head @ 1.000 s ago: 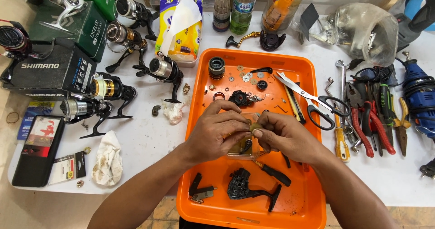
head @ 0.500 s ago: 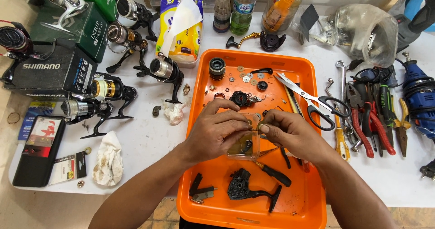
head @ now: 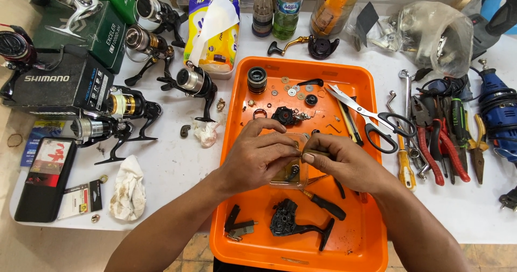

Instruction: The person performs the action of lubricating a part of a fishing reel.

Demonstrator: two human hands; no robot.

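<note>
A small part [head: 306,152], too tiny to identify, is pinched between the fingertips of both hands above the middle of the orange tray [head: 362,250]. The left hand [head: 257,156] closes thumb and forefinger on it from one side; the right hand [head: 344,164] does the same from the other, so the two hands meet tip to tip. Directly beneath them a small clear plastic tub [head: 291,175] stands on the tray, with dark bits inside.

Toward the tray's near edge lie a black reel body with handle [head: 293,224], a black-handled screwdriver [head: 326,204] and a small black bracket [head: 237,226]. Toward the far edge sit a black spool [head: 257,79], loose washers [head: 292,91] and a black gear housing [head: 283,114]. Scissors [head: 371,118] lie across the tray's right rim.

On the white table [head: 172,164], to the tray's right, lie red-handled pliers [head: 433,148], a yellow screwdriver [head: 404,167] and a blue rotary tool [head: 498,110]. To the left stand several spinning reels [head: 194,83], reel boxes [head: 62,86] and a crumpled rag [head: 128,188]. At the far edge are a yellow tissue pack [head: 212,27] and bottles [head: 285,11].
</note>
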